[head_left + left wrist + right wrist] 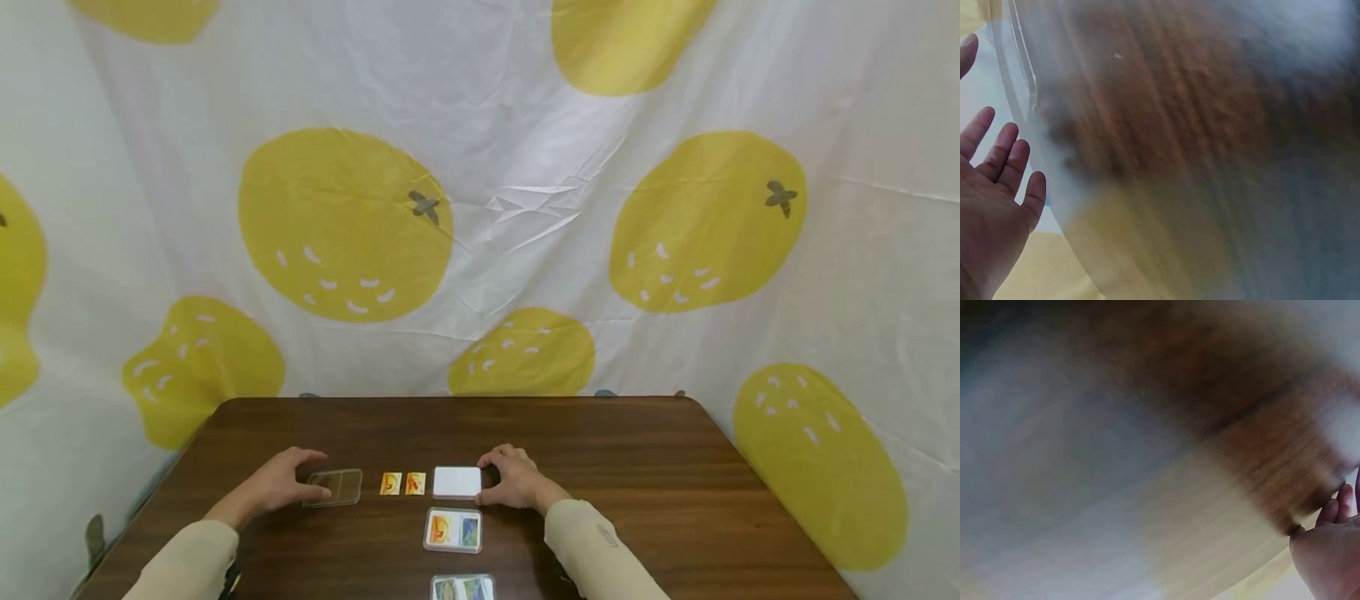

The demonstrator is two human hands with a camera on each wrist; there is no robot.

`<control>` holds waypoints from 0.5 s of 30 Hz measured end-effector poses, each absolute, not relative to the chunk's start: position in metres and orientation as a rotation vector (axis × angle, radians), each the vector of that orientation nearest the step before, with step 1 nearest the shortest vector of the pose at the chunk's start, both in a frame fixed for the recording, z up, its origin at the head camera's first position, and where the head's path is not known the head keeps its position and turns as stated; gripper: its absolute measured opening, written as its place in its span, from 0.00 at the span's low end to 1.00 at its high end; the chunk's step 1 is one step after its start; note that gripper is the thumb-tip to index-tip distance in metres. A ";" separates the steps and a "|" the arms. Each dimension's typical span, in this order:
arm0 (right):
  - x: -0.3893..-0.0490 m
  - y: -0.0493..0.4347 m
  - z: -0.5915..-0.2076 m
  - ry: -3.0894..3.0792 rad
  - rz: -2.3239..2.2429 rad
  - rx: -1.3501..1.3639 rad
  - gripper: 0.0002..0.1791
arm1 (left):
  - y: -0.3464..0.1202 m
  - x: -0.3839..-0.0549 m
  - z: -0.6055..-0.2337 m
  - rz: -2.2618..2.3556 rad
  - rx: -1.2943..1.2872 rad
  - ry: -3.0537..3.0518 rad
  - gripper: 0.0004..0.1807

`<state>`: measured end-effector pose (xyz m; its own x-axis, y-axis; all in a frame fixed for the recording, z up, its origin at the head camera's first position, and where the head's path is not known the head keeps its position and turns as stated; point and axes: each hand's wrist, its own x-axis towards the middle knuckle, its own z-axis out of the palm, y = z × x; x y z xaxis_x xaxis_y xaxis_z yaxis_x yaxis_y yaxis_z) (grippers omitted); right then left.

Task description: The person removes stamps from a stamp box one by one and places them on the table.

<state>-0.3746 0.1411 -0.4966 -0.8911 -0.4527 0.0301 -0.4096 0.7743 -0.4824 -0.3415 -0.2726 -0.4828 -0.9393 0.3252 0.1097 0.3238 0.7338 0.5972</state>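
Cards (416,483) lie between a clear case (347,487) and a white case (455,482). The left hand (279,483) spreads wide by the clear one; you can't tell if the right hand (519,481) grips the white one.

No wording is reading clearly: a short line of dark lettering (608,535) is slanting along the cream right sleeve (592,554), at five o'clock from the middle of the head view, its letters blurring too much to make out. Toward seven o'clock, two small cards (391,483) are showing orange-and-yellow pictures, and at six o'clock two clear cases (455,530) are holding picture cards (440,529), any print appearing too small to tell.
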 end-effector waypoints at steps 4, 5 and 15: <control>-0.373 0.141 -0.497 2.880 -0.743 -0.700 0.27 | -0.275 -0.337 -0.485 1.001 0.550 2.930 0.37; -0.373 0.141 -0.497 2.882 -0.742 -0.706 0.27 | -0.275 -0.335 -0.486 0.999 0.564 2.932 0.37; -0.373 0.140 -0.496 2.894 -0.744 -0.734 0.27 | -0.276 -0.336 -0.493 0.954 0.575 2.963 0.38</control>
<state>-0.3728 0.1403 -0.4958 -0.8843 -0.4636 0.0549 -0.4326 0.7695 -0.4698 -0.3355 -0.2763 -0.4931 -0.9337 0.3327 0.1321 0.3473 0.7524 0.5598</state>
